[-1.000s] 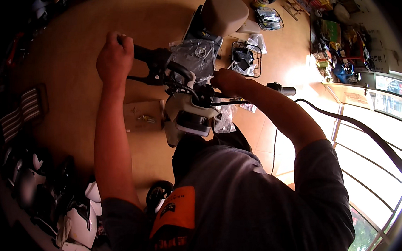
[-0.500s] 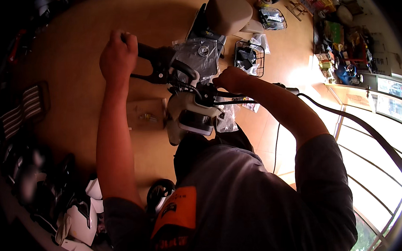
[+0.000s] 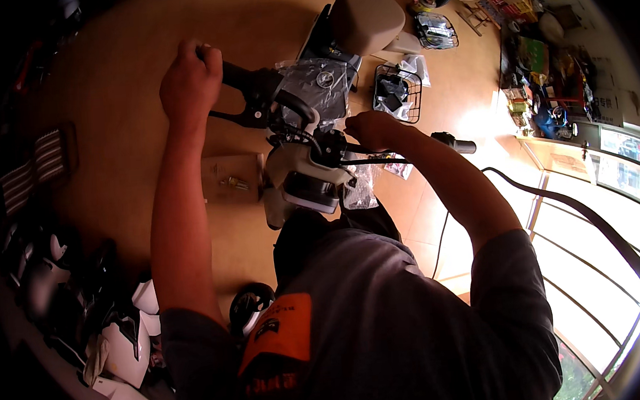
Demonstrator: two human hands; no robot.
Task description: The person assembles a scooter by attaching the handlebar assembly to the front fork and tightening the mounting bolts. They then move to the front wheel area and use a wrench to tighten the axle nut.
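An electric scooter stands before me, its black handlebar (image 3: 254, 87) turned at a slant. My left hand (image 3: 190, 83) is closed around the left grip at the bar's outer end. Close to the middle of the handlebar, my right hand (image 3: 376, 130) is curled shut; what its fingers hold, if anything, is hidden. Past my right forearm sticks out the bar's right grip (image 3: 465, 147). Below the bar are the beige front cover (image 3: 288, 158) and a dark headlight (image 3: 312, 189). Clear film covers the footboard (image 3: 320, 83), with a beige seat (image 3: 366, 20) beyond.
A black wire basket (image 3: 416, 95) sits on the floor beyond my right hand. Left of the scooter lies a flat cardboard piece (image 3: 223, 178) with small parts on it. White body panels (image 3: 128, 351) crowd the lower left. A thick dark cable (image 3: 577, 202) hangs at right.
My right hand has shifted slightly right and down, and more of the right grip shows past my forearm. My left hand has moved a little up and right, still on its grip.
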